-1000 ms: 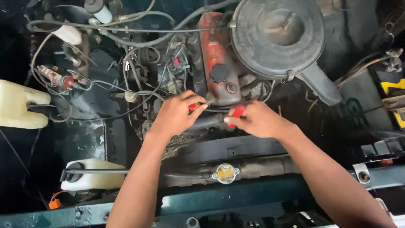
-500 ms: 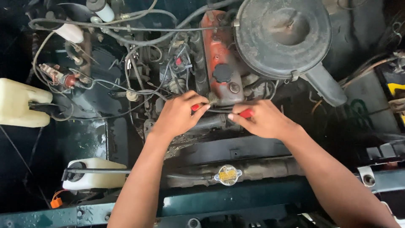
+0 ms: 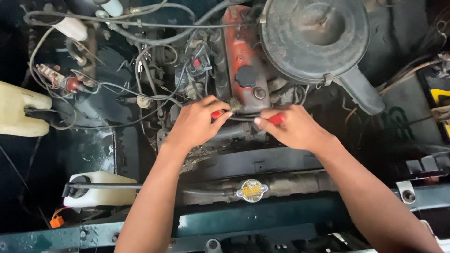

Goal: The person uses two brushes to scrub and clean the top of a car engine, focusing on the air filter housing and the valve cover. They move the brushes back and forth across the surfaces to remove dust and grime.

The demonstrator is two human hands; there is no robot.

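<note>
Red-handled tools sat in both hands just in front of the orange valve cover (image 3: 241, 56), low in the middle of the engine bay. At the far left, a cream plastic reservoir (image 3: 18, 110) with rounded corners stood against the dark wall; what it held could not be told. Below it sat a white plastic bottle (image 3: 101, 187) with a black cap, its contents also hidden. Thin black wires (image 3: 140, 79) looped over the greasy, dull metal nearby. The left hand (image 3: 197, 122) was closed around a red-handled tool (image 3: 216, 114), whose tip carried a small frayed, bristly tuft (image 3: 234, 106) touching the cover's lower end. A round black filler cap (image 3: 246, 76) sat on the chipped orange cover. The right hand (image 3: 293, 127) was curled around a second red handle (image 3: 276, 119), fingertips pointing toward the left hand, the two hands near but apart. Lower down, a round brass-coloured radiator cap (image 3: 252, 190) lay on a crusted, rusty tank. Above right, a wide, round, dusty black air cleaner housing (image 3: 314, 37) covered the engine top.
</note>
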